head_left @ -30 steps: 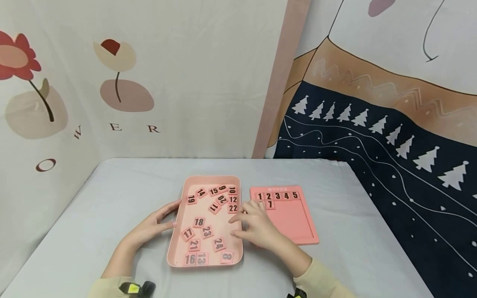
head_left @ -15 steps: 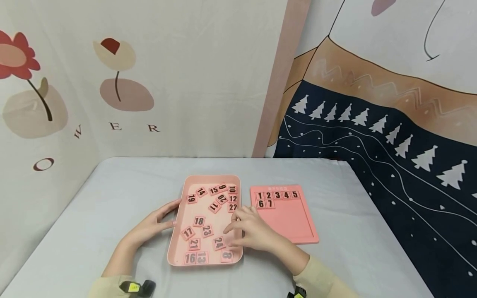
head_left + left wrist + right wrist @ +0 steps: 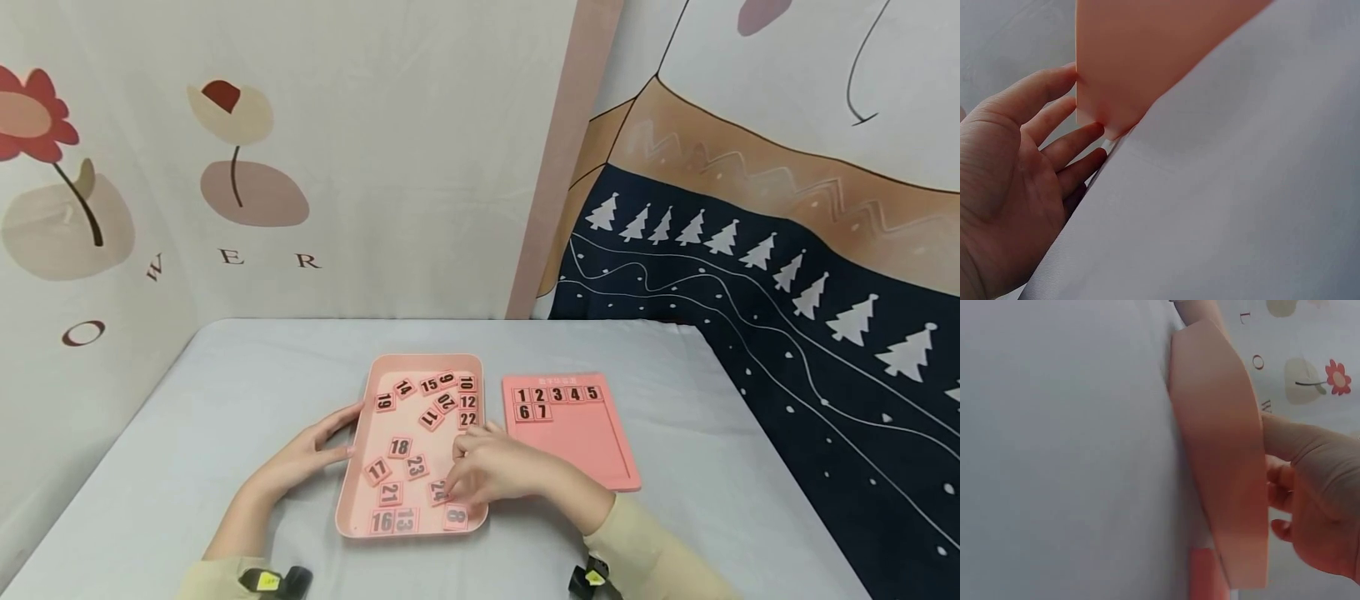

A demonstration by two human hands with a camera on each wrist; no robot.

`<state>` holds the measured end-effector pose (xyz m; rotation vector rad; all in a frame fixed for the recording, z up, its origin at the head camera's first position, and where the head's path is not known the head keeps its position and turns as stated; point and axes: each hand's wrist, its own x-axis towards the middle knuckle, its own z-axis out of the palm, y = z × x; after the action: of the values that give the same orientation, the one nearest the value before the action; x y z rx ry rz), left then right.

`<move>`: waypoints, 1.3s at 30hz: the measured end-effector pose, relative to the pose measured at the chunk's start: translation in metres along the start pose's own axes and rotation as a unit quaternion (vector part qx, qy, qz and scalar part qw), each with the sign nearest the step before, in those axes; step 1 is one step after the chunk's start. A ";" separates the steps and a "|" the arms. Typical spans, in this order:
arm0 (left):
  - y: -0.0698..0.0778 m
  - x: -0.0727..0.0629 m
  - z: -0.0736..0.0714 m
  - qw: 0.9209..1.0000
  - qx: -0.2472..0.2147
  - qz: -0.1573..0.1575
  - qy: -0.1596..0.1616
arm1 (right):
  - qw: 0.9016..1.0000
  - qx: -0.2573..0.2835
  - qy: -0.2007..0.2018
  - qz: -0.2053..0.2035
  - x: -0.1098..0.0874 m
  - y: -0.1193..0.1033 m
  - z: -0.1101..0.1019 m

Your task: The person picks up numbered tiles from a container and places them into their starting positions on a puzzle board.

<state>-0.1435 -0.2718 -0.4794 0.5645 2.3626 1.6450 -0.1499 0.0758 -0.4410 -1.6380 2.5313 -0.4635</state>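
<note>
My left hand [image 3: 307,454] rests its fingertips against the left side of a pink tray [image 3: 427,362]; in the left wrist view several of its fingers [image 3: 1072,147] meet the tray's outer wall, nearly straight. Inside the tray lie several pink number tiles. My right hand [image 3: 498,467] reaches over the tray's right rim, its fingers loosely bent. Its fingertips are right at the "24" tile [image 3: 437,494], partly covering it, with the "8" tile [image 3: 455,517] just in front. In the right wrist view the tray wall hides the tip of the thumb [image 3: 1285,437], and no tile shows in the hand.
Right of the tray lies a pink number board [image 3: 577,450], tiles 1 to 5 in its top row, 6 and 7 below. Tiles "16" and "13" [image 3: 406,522] lie at the tray's near end. A white cloth [image 3: 712,467] covers the table; printed curtains hang behind.
My right hand has left the board's edge, uncovering the "6" tile, and moved left and toward me over the tray, down to the "24" tile. My left hand stays at the tray.
</note>
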 end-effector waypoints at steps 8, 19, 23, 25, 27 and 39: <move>0.000 0.000 0.001 1.000 -0.001 -0.005 -0.001 | 0.995 -0.045 -0.091 0.001 0.014 -0.011 -0.005; 0.000 -0.002 0.001 1.000 -0.001 -0.003 0.001 | 0.994 -0.064 -0.094 -0.001 0.016 -0.017 0.004; -0.001 -0.002 0.001 1.000 0.001 -0.003 0.001 | 0.997 -0.043 -0.058 0.008 0.014 -0.012 0.006; -0.001 -0.002 0.001 1.000 0.001 -0.004 0.001 | 0.999 -0.032 -0.029 0.014 0.013 -0.010 0.006; 0.000 -0.002 0.001 1.000 0.002 -0.004 0.001 | 0.999 -0.026 0.005 0.021 0.011 -0.008 0.005; 0.000 0.000 0.000 1.000 0.000 -0.003 0.000 | 0.987 -0.012 0.147 0.065 -0.001 0.000 -0.014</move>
<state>-0.1435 -0.2720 -0.4796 0.5575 2.3626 1.6434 -0.1530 0.0792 -0.4280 -1.4973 2.8414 -0.7113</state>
